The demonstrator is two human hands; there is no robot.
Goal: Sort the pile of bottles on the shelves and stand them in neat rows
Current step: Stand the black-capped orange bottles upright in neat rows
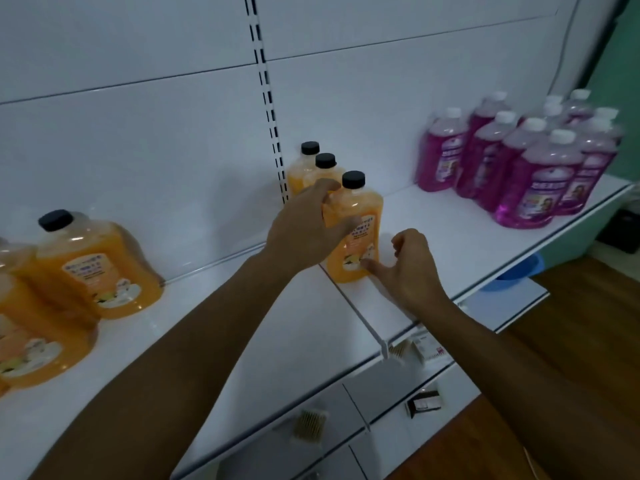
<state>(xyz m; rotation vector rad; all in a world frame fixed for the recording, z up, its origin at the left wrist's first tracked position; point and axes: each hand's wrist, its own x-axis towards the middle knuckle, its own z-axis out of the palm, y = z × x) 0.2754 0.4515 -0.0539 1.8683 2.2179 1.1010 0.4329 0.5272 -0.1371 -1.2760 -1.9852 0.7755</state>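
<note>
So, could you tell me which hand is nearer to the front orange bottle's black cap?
Left. The left hand grips the bottle's shoulder beside the black cap; the right hand touches its base.

A blue bowl (pixel 519 271) peeks from under the shelf edge at about 3 o'clock. Brown wooden floor (pixel 588 341) fills the 4 to 5 o'clock corner. On the lower shelf toward 6 o'clock lie a tan bristly pack (pixel 309 423) and a small dark box (pixel 424 404). A green wall (pixel 623 64) shows at 2 o'clock.
</note>
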